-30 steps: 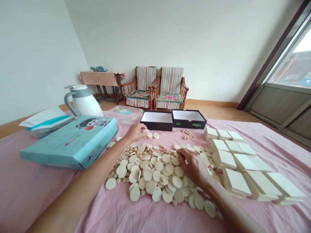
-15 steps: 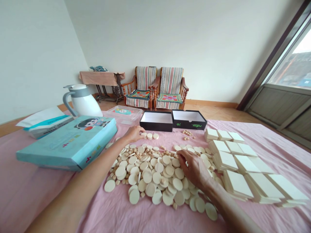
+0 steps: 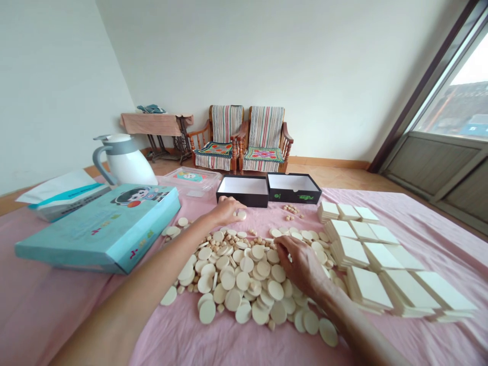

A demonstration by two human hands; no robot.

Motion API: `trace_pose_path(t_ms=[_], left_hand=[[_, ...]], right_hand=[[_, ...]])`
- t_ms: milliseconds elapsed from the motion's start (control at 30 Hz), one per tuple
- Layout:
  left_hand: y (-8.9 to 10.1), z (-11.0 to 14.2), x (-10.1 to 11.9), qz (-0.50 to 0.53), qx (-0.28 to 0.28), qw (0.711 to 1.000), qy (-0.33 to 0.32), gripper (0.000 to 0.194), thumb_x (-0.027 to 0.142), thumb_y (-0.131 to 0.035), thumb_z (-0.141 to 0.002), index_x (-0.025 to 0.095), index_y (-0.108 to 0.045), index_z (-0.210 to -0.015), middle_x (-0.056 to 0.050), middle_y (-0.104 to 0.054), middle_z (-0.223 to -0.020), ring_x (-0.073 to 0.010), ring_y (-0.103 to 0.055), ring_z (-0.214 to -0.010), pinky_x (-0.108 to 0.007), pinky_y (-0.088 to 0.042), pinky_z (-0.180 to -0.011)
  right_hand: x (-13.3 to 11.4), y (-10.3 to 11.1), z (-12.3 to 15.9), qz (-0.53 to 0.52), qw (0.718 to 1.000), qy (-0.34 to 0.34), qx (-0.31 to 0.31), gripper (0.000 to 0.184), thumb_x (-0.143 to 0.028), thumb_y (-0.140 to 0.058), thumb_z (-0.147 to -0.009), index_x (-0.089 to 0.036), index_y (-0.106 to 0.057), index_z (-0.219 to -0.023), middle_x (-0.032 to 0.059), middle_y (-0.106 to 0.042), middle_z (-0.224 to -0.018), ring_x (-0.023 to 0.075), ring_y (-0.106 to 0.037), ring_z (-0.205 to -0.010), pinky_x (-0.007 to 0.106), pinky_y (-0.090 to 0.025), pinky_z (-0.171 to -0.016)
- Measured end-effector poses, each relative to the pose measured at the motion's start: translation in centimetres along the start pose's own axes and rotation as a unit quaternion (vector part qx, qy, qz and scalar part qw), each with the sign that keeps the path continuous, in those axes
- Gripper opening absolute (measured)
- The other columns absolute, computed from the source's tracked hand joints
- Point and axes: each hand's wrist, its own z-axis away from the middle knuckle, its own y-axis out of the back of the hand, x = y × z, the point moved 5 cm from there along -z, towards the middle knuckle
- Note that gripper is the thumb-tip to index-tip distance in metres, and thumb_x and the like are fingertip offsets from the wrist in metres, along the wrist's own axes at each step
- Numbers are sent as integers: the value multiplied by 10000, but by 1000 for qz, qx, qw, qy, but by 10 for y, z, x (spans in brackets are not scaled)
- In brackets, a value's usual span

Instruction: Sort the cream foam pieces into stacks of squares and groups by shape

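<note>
A pink bedsheet [image 3: 64,315] spreads across the view, below a room with two striped wooden armchairs [image 3: 244,134] against the far wall and a window [image 3: 457,101] at the right. On the sheet's far side stand a white-and-grey vacuum jug [image 3: 125,162], a clear plastic tray [image 3: 189,182] and two open black boxes with white interiors: the left box [image 3: 242,190] and the right box [image 3: 293,188]. A large pale-blue box [image 3: 95,234] lies at the left, and rows of stacked cream rectangular tiles [image 3: 385,264] fill the right.

In the middle sits a loose, overlapping heap of cream wooden discs [image 3: 244,274], mixed with small round wooden beads [image 3: 236,241]. A little cluster of beads [image 3: 291,209] lies apart, just in front of the right box.

The hands are well apart. The left hand [image 3: 227,210] sits palm-down in front of the left box, just beside a single disc [image 3: 241,215]; its palm hides whatever lies beneath. The right hand [image 3: 299,264] rests on the heap's right side, fingers curled down among the discs, and I cannot tell whether it has hold of any.

Because the discs overlap and the beads roll, working from the heap's edge with the fingertips should disturb the pile least.
</note>
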Motion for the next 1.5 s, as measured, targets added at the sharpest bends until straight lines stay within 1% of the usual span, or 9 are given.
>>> trace_pose_path(t_ms=[433,633,767,867,1033,1233,1367,1433,1500], left_hand=[[-12,-19,-6,-9,-36,999,7,252,293,-632,-704,252,-752,-921,-6,-760,-901,-199,-643,-834,-332,-263,-829],[-9,-21,-2,-3,-36,999,5,270,270,-656,-691,239,-743,-945,-24,-751,-971,-226,-648,-888,-334,-311,-852],[5,-14,5,15,-27,1000,2,332,319,-652,-729,205,-703,-1037,-59,-718,-1076,-217,-631,-966,-282,-375,-819],[10,-2,15,38,-59,997,-11,254,384,-607,-784,176,-725,-867,-48,-737,-895,-161,-650,-809,-219,-399,-688],[-2,19,29,44,-119,992,-13,202,375,-708,-654,181,-726,-707,-23,-719,-714,-150,-621,-660,-209,-370,-563],[-13,24,33,59,-105,992,27,154,309,-709,-592,181,-722,-676,-15,-707,-682,-164,-619,-643,-225,-406,-567],[7,25,12,79,-37,994,61,278,288,-675,-622,174,-726,-871,-8,-715,-793,-165,-637,-726,-217,-447,-621],[23,27,-11,83,4,993,89,381,289,-655,-648,157,-700,-1002,-22,-716,-859,-165,-642,-754,-221,-464,-647],[35,31,-38,78,39,989,119,366,279,-630,-664,139,-697,-995,-43,-716,-876,-180,-645,-773,-239,-474,-664]], right_hand=[[-1,0,-2,-4,1000,-7,-14,186,-178,-422,-909,-170,-607,-915,61,-641,-819,180,-604,-777,278,-424,-726],[-1,0,-2,-2,1000,-4,-15,187,-175,-422,-911,-176,-608,-917,58,-644,-819,179,-603,-780,274,-421,-726],[1,-2,-1,-4,1000,-3,-14,184,-187,-423,-913,-178,-606,-921,57,-645,-822,178,-604,-780,274,-425,-729],[0,-2,-1,1,1000,-4,-13,185,-189,-425,-912,-182,-609,-925,58,-651,-830,182,-606,-781,276,-426,-724],[-2,1,-1,6,1000,1,-7,182,-187,-430,-910,-184,-612,-919,57,-660,-838,185,-610,-787,277,-427,-714],[-2,0,0,6,1000,13,1,187,-191,-423,-916,-186,-610,-924,57,-661,-835,184,-608,-780,281,-436,-714],[0,2,1,-4,998,17,52,187,-202,-423,-920,-194,-598,-981,55,-663,-855,174,-602,-754,274,-439,-703],[0,4,1,-1,996,19,82,184,-196,-430,-915,-193,-591,-1002,57,-667,-875,178,-606,-777,278,-439,-713],[1,5,1,3,995,20,93,179,-190,-436,-910,-191,-588,-1003,54,-670,-875,181,-611,-787,280,-438,-712]])
